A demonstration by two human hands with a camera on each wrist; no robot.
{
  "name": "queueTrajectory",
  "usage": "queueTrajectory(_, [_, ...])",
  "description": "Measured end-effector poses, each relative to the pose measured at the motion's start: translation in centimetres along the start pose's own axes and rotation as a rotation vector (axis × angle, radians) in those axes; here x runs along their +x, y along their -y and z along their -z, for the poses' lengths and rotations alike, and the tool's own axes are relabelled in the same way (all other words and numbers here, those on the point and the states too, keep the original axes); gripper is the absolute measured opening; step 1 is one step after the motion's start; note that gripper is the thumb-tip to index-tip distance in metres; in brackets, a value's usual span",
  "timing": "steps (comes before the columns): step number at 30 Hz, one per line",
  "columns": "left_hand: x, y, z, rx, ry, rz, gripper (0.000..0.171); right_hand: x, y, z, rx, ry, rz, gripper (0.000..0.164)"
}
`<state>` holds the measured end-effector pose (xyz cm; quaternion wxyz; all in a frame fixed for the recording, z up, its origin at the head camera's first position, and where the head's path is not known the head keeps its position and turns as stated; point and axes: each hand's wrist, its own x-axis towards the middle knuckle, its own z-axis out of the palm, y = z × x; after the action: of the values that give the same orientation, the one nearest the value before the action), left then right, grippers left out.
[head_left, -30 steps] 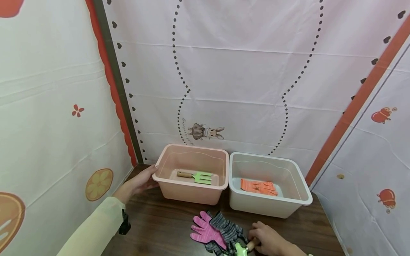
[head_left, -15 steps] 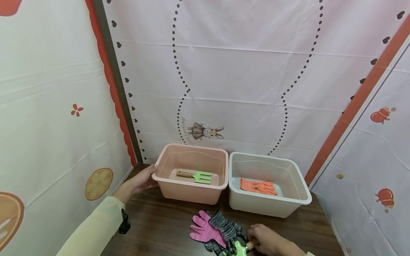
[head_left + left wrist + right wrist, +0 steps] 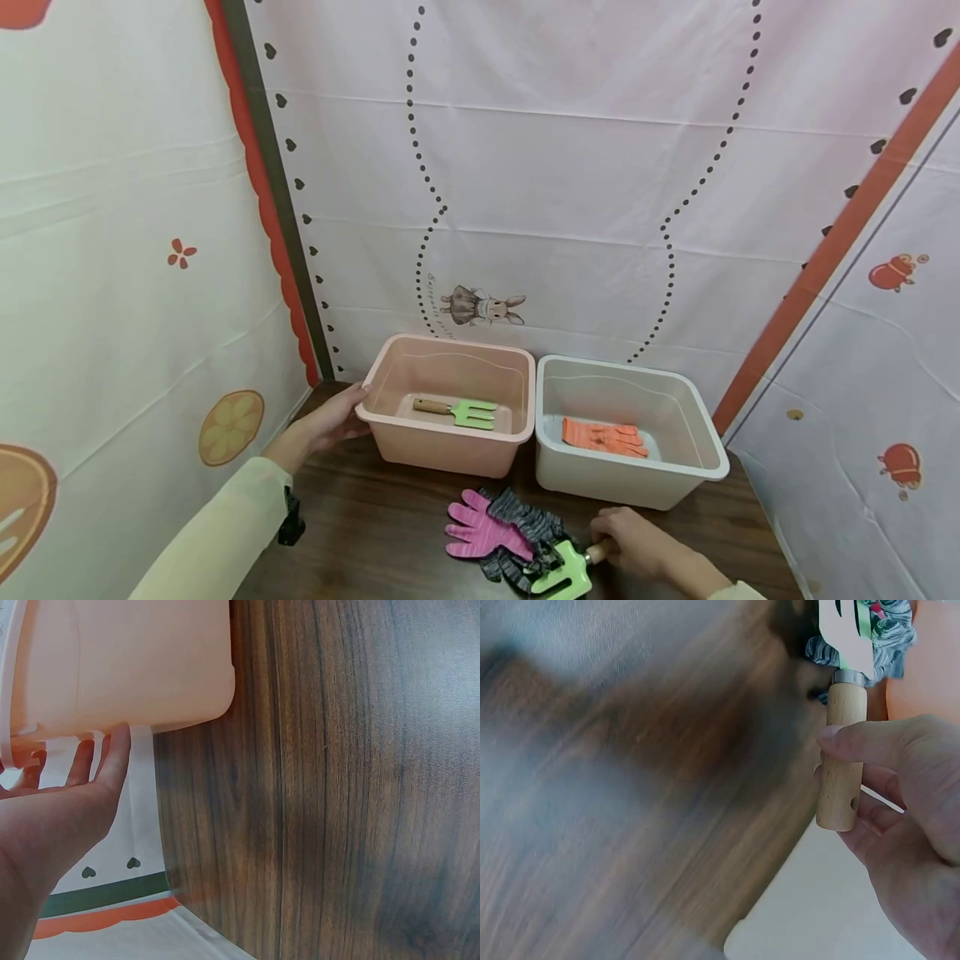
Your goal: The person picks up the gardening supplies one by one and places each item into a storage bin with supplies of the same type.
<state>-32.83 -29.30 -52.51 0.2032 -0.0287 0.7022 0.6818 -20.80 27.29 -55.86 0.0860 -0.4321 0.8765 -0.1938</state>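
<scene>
My right hand [image 3: 637, 537] pinches the wooden handle of a green garden hand fork [image 3: 566, 573]. In the right wrist view the thumb lies across this handle [image 3: 845, 712], fingers behind it. The fork's head overlaps a pair of pink-and-grey work gloves [image 3: 487, 529] on the table. At the left, my left hand [image 3: 330, 425] holds the rim end of a pink plastic bin [image 3: 450, 450]; in the left wrist view its fingers [image 3: 114, 761] touch the end wall and the thumb is mostly hidden. Inside the bin lies another green hand fork [image 3: 472, 414] with a wooden handle.
A pale grey bin [image 3: 622, 479] stands right beside the pink one, with orange gloves [image 3: 603, 437] in it. Both bins stand at the back of the dark wooden table [image 3: 360, 517]. Printed white cloth [image 3: 555, 183] hangs behind and at both sides.
My right hand has moved slightly up and right with the hand fork, whose green head now shows more fully over the gloves. The left hand stays at the pink bin.
</scene>
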Motion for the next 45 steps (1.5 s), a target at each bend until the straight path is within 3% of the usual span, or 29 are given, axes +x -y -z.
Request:
queueTrajectory(18, [0.3,-0.1,0.3,-0.008,-0.005,0.02,0.068,-0.6,1.1,4.1,-0.021,-0.098,-0.043,0.033])
queueTrajectory(24, [0.3,-0.1,0.4,0.004,-0.008,0.023,0.068,-0.3,1.5,4.7,-0.036,-0.132,-0.04,0.034])
queueTrajectory(30, [0.3,0.1,0.3,0.008,-0.002,0.018,0.071,0.3,2.1,5.1,-0.07,-0.173,0.021,0.036])
queueTrajectory(45, [0.1,-0.2,0.0,-0.013,0.002,0.024,0.07,2.3,3.8,5.8,-0.051,-0.166,0.023,0.032])
